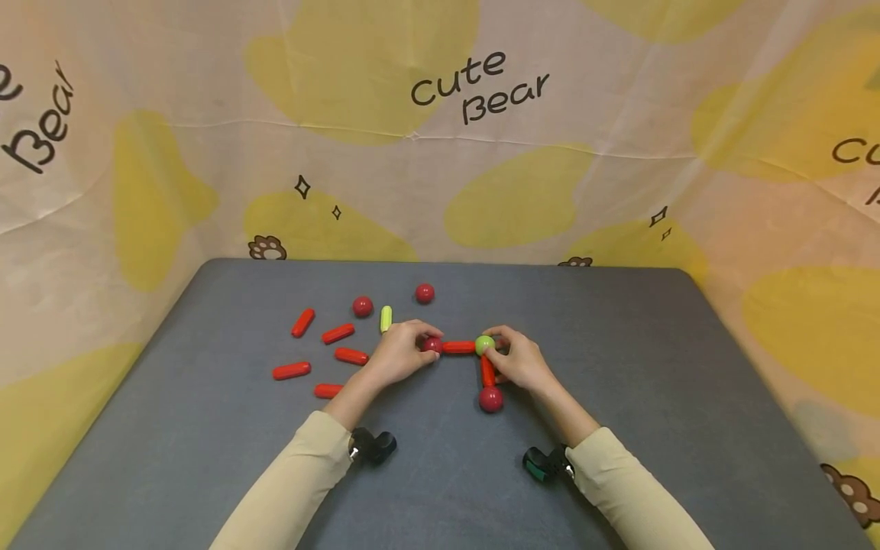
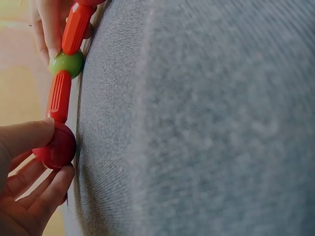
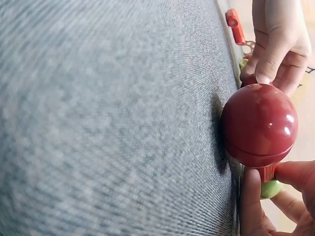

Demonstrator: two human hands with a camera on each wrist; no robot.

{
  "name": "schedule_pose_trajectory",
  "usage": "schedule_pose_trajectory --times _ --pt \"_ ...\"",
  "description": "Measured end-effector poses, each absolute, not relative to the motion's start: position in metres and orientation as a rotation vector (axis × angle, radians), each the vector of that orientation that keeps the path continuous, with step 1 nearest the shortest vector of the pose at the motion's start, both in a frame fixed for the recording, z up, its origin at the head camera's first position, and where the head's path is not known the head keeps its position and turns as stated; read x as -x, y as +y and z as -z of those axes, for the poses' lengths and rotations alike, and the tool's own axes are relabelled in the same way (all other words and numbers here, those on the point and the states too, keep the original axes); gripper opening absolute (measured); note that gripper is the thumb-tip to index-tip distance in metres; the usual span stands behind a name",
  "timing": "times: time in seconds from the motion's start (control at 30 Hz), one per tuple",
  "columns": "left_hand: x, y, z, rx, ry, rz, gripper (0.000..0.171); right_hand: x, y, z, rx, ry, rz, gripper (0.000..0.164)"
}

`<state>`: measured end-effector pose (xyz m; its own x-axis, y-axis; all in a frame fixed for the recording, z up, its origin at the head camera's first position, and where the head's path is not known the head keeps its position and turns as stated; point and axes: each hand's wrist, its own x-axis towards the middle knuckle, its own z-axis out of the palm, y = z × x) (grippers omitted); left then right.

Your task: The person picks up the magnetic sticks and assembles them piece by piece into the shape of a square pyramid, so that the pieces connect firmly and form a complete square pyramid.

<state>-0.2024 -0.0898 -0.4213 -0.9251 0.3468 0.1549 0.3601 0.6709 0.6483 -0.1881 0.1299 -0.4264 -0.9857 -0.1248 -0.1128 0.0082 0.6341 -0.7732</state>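
Note:
My left hand (image 1: pixel 404 353) grips a dark red ball (image 2: pixel 61 146) between thumb and fingers. From that ball a red rod (image 1: pixel 459 347) runs right to a green ball (image 1: pixel 484 345), which my right hand (image 1: pixel 520 360) pinches. A second red rod (image 1: pixel 488 372) joins the green ball and points toward me, ending in another dark red ball (image 1: pixel 491 399). Together they form an L-shaped chain on the grey table. In the right wrist view the near red ball (image 3: pixel 259 125) hides much of the green one (image 3: pixel 270 189).
Left of my left hand lie several loose red rods (image 1: pixel 292 370) and a yellow-green rod (image 1: pixel 386 318). Two loose dark red balls (image 1: pixel 362 306) sit farther back. The grey table (image 1: pixel 619 321) ends at a patterned cloth (image 1: pixel 385 176) behind and at the sides.

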Motion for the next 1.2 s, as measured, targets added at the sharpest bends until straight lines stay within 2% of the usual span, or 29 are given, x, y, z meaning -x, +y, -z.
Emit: schedule_pose_trajectory --times 0.5,0.73,0.97,1.2 --pt "0.196 -0.093 0.415 0.582 -2.823 1.118 0.027 0.188 0.132 0.426 0.081 2.641 1.331 0.029" --pt "0.178 -0.091 0.409 0.703 -2.852 1.055 0.024 0.184 0.133 0.423 0.034 2.623 1.317 0.027" --pt "0.158 -0.076 0.412 0.849 -2.935 1.076 0.034 0.182 0.132 0.422 0.056 2.617 1.322 0.031" --pt "0.149 -0.057 0.416 0.861 -2.991 1.004 0.042 0.181 0.132 0.422 0.076 2.609 1.323 0.029"
